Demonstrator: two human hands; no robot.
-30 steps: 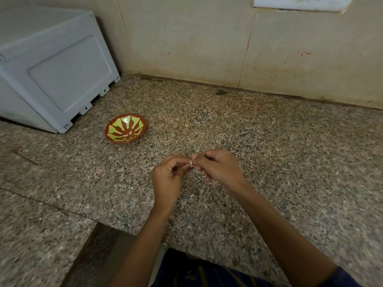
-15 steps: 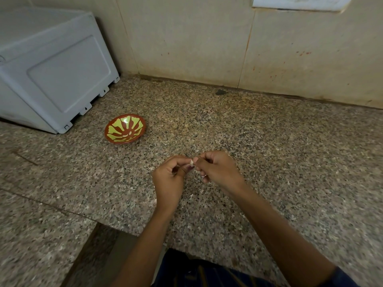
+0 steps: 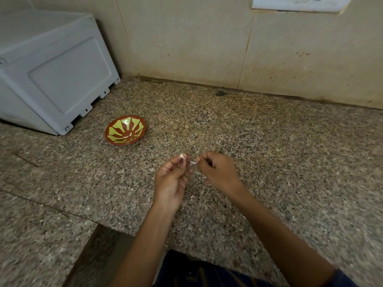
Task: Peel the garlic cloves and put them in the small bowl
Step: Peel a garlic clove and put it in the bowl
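Note:
My left hand (image 3: pixel 173 179) pinches a small pale garlic clove (image 3: pixel 182 156) at its fingertips, above the granite counter. My right hand (image 3: pixel 217 171) sits just to the right of it, fingers curled, pinching a thin strip of white garlic skin (image 3: pixel 193 162) that stretches toward the clove. The small bowl (image 3: pixel 125 129), red-brown with a yellow-green flower pattern, stands on the counter to the far left of my hands and holds a few pale bits.
A large grey plastic box (image 3: pixel 51 75) fills the back left corner beside the bowl. Tiled wall (image 3: pixel 207 42) runs along the back. The granite counter (image 3: pixel 290 162) has a front edge with a step (image 3: pixel 99 224) at lower left. Scraps of skin (image 3: pixel 191 198) lie under my hands.
My hands have drawn slightly apart; the right one has pulled a strip of skin away from the clove, which now shows at the left fingertips.

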